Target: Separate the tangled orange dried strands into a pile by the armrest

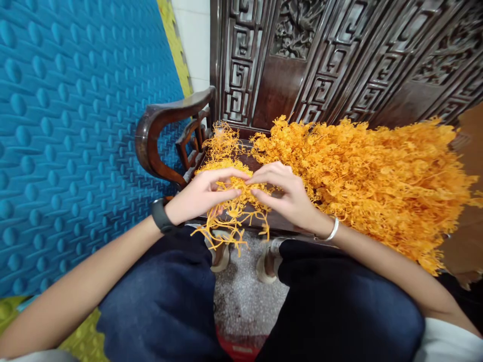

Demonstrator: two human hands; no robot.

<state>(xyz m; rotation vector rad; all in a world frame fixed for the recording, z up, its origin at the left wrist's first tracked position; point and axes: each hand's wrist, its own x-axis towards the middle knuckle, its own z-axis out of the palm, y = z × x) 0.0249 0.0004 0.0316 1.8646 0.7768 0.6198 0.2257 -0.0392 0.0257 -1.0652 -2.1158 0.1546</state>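
Between my two hands is a branching orange plastic sprig (236, 229), its thin stems hanging over the front edge of the dark wooden seat. My left hand (206, 193), with a black band at the wrist, curls its thumb and fingers around the sprig from the left. From the right, my right hand (285, 191) pinches at the same sprig, its fingertips close to those of the left. Just behind the hands lies a smaller heap of orange sprigs (222, 143). To the right is a large pile of the same sprigs (377, 181). The exact finger contact is partly hidden.
A curved wooden armrest (151, 130) stands left of the hands. Behind the seat rises a carved wooden backrest (281, 85). Blue textured foam mat (75, 125) covers the left side. Speckled floor (245, 301) shows between my knees, and a brown cardboard piece (471, 146) is at far right.
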